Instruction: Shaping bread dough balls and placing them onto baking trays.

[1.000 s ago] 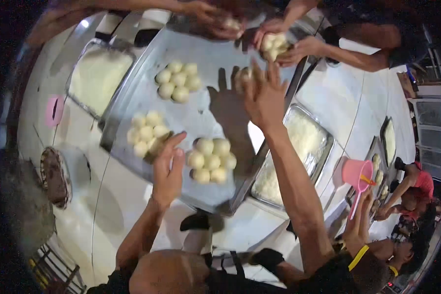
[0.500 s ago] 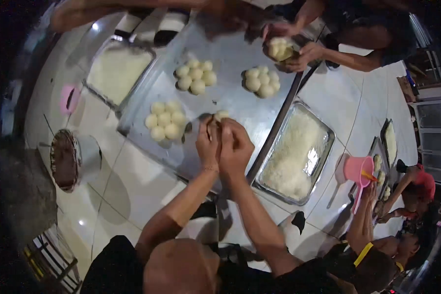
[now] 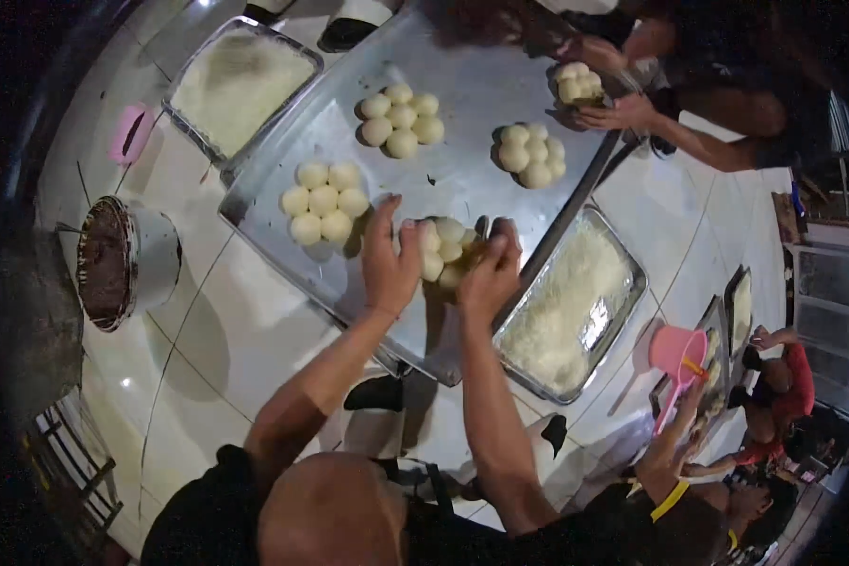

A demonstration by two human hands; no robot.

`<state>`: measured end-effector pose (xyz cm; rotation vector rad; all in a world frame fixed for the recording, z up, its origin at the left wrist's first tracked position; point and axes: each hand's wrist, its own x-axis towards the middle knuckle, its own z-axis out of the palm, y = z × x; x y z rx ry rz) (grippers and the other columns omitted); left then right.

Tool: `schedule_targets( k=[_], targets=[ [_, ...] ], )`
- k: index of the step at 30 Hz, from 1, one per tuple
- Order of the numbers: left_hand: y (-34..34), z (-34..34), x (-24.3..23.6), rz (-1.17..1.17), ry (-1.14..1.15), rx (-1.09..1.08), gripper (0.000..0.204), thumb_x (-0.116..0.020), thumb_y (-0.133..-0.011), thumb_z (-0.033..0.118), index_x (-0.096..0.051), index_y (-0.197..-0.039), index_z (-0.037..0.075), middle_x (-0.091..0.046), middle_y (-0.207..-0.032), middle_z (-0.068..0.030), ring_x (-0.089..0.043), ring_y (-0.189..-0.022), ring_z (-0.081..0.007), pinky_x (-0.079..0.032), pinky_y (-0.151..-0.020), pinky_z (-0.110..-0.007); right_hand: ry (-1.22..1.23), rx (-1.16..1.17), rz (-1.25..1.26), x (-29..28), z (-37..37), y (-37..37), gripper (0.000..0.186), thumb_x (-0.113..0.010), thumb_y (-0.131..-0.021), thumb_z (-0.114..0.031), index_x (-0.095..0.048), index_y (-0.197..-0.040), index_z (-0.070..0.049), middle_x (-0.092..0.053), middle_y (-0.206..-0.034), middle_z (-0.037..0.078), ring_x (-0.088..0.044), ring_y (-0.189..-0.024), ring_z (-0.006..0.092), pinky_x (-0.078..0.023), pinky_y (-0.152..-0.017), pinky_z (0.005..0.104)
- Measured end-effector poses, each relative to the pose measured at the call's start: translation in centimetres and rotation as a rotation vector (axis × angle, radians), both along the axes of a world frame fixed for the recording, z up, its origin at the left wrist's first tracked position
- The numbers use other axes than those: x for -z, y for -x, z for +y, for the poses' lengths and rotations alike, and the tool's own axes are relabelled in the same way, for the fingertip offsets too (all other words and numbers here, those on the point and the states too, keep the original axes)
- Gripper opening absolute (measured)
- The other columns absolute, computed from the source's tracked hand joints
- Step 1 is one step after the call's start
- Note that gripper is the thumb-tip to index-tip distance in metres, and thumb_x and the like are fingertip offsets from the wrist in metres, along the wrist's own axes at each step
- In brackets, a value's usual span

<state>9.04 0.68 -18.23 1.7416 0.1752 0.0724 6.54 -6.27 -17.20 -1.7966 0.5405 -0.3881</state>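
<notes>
Head view: both hands now apart again after being pressed together over the tray half a second ago, cupping a cluster of pale round dough balls [image 3: 443,247] on the near part of the large flat grey metal tray [image 3: 462,113]; likely one more group being gathered beside the others. Left hand [image 3: 390,259] upright on the cluster's left flank, fingers loosely spread, touching but enclosing nothing. Right hand [image 3: 491,269] curled against the right flank, thumb side up; whether that grip holds a ball, cannot tell. Both forearms reaching forward from below. Another person's hands [image 3: 613,90] at the far corner, holding more dough balls.
</notes>
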Motion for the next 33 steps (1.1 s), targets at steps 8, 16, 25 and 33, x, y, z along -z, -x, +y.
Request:
schedule_targets(
  k=[8, 16, 25, 33],
  targets=[
    [1.5, 1.1, -2.5, 0.017, 0.028, 0.118, 0.032, -0.048, -0.096, 0.021, -0.059, -0.119, 0.002, -0.061, -0.121, -0.014, -0.059, -0.105, -0.0267, -0.045, -0.091, -0.034, 0.142, -0.258, 0.11, -1.3, -2.3, -0.6, 0.039, -0.049, -0.095, -0.017, -0.054, -0.13, 0.0, -0.057, -0.128, 0.019, -0.058, -0.11, 0.0294, -0.045, -0.092, 0.0371],
    [0.8, 12.5, -5.6, -0.094, -0.012, -0.27, 0.031, -0.045, -0.097, 0.01, -0.055, -0.125, 0.001, -0.057, -0.128, -0.0112, -0.051, -0.119, -0.0229, -0.037, -0.103, -0.032, 1.281, -0.728, 0.056, -3.4, -0.7, -1.1, 0.047, -0.051, -0.094, -0.017, -0.045, -0.138, -0.001, -0.04, -0.144, 0.021, -0.04, -0.132, 0.0379, -0.032, -0.108, 0.0424],
    [-8.7, 17.1, -0.8, -0.133, -0.219, 0.001, 0.028, -0.05, -0.093, 0.016, -0.066, -0.113, 0.005, -0.066, -0.112, -0.0053, -0.061, -0.096, -0.0197, -0.047, -0.084, -0.03, -0.001, -0.389, -0.007, -2.4, 9.6, -5.6, 0.045, -0.049, -0.095, -0.021, -0.046, -0.135, 0.001, -0.046, -0.139, 0.021, -0.046, -0.126, 0.0312, -0.035, -0.105, 0.0381],
    [-7.5, 14.3, -0.3, 0.087, 0.105, -0.384, 0.024, -0.056, -0.09, 0.016, -0.067, -0.108, 0.005, -0.067, -0.096, -0.0044, -0.059, -0.083, -0.0164, -0.047, -0.076, -0.026, -0.173, -0.335, -0.015, -2.1, 13.6, -10.4, 0.038, -0.052, -0.093, -0.018, -0.056, -0.123, 0.003, -0.06, -0.122, 0.019, -0.059, -0.107, 0.0286, -0.047, -0.091, 0.033]
  ],
)
